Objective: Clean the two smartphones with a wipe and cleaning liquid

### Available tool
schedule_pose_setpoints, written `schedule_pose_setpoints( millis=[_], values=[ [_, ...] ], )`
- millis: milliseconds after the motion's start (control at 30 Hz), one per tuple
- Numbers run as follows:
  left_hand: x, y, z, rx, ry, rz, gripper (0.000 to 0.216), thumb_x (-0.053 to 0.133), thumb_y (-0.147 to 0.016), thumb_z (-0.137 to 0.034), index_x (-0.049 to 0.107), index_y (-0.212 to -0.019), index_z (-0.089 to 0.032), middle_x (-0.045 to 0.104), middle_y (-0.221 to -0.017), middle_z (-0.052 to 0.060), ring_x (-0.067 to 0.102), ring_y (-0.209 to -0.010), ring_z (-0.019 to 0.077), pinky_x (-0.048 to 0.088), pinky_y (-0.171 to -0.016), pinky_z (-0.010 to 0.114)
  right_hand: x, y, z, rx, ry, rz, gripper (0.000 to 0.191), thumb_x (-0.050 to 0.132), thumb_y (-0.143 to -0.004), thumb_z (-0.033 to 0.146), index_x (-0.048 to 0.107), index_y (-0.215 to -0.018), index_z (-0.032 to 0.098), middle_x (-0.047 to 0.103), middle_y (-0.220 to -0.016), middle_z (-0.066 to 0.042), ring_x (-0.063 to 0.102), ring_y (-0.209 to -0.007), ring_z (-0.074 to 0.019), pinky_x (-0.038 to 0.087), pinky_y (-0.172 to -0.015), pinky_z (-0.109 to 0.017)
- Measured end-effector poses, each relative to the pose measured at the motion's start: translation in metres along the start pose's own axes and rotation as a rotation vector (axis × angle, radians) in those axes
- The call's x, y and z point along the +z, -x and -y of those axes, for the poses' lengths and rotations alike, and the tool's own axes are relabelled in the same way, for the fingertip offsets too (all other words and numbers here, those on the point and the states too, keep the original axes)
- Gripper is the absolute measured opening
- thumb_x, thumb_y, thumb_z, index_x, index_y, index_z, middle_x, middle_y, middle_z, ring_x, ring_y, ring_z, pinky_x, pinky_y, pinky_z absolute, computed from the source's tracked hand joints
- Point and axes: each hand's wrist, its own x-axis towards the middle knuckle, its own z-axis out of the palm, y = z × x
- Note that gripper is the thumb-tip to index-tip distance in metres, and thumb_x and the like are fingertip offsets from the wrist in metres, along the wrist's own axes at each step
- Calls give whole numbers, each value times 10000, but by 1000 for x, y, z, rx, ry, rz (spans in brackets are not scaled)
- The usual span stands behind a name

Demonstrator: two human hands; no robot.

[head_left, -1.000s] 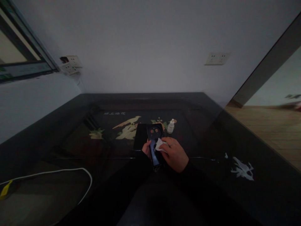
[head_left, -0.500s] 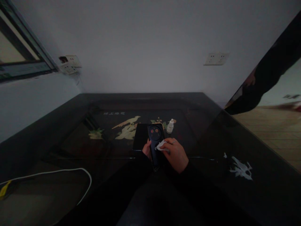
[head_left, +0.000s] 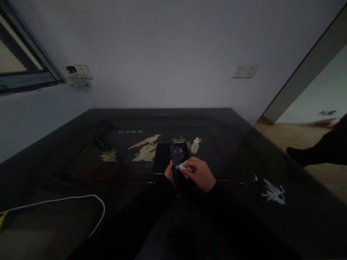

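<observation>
someone's leg (head_left: 325, 151) has shifted beside the black table (head_left: 235, 159).

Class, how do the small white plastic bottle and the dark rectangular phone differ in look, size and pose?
The small white plastic bottle tapers to a narrow top; the dark rectangular phone is flat. The bottle looks shorter than the phone. The bottle stands upright on the glossy dark table, while the left hand holds the phone.

Your left hand (head_left: 168, 172) has the phone (head_left: 176, 178), camera side up, your right hand (head_left: 202, 174) pinches a white wad (head_left: 182, 166) on it (tissue probably, it's pretty dark), and a bottle (head_left: 195, 146) stands on the table (head_left: 230, 160).
</observation>
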Motion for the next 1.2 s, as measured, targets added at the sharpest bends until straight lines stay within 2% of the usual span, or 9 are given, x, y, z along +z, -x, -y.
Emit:
schedule_pose_setpoints(
  millis=[100,200,367,533,700,833,1000,1200],
  values=[
    [-2,2,5,-12,20,73,550,333,-873,-372,319,-1320,-51,646,-1042,131,555,-1056,238,344,-983,363,4,-17,1,145,-358,-122,78,679,-598,223,641,-631,163,616,-680,-25,572,-646,-152,441,-597,-265],
    [-2,4,10,37,43,83,553,339,-877,-364,244,-1363,-120,610,-1129,101,501,-1130,215,313,-1013,356,11,-33,2,232,-520,-182,165,662,-597,293,630,-682,155,628,-636,-23,582,-585,-150,453,-549,-262],
    [-2,8,13,85,7,138,555,368,-875,-323,175,-1384,-211,497,-1282,57,423,-1203,192,257,-1049,331,21,-39,7,239,-573,-236,199,675,-572,316,626,-681,156,642,-672,-30,593,-605,-153,461,-556,-257],
    [0,10,14,73,-36,104,606,417,-850,-369,175,-1382,-208,507,-1267,81,404,-1216,229,234,-1058,383,20,-33,10,235,-597,-236,184,671,-580,300,637,-686,154,641,-662,-31,588,-597,-150,458,-548,-253],
    [-1,9,16,128,-54,115,611,451,-836,-356,195,-1374,-220,496,-1277,74,380,-1235,221,219,-1066,373,21,-34,12,219,-607,-252,195,661,-602,310,643,-722,157,652,-711,-36,600,-657,-160,466,-574,-253],
    [-1,9,16,115,-44,116,613,475,-820,-376,239,-1361,-208,501,-1267,83,382,-1233,230,248,-1052,367,22,-30,13,217,-601,-236,182,668,-597,304,638,-695,154,650,-684,-34,600,-640,-163,468,-566,-256],
    [2,12,17,158,-45,108,546,487,-821,-321,305,-1331,-252,522,-1245,48,348,-1257,210,238,-1059,358,19,-32,15,204,-603,-264,178,657,-616,308,643,-712,160,661,-749,-47,608,-672,-166,482,-593,-266],
    [0,7,20,197,-12,109,540,448,-836,-324,299,-1335,-182,501,-1267,79,323,-1271,204,238,-1059,338,20,-24,12,151,-512,-243,131,657,-618,283,623,-653,161,624,-678,-29,587,-631,-151,469,-584,-257]
  ],
)
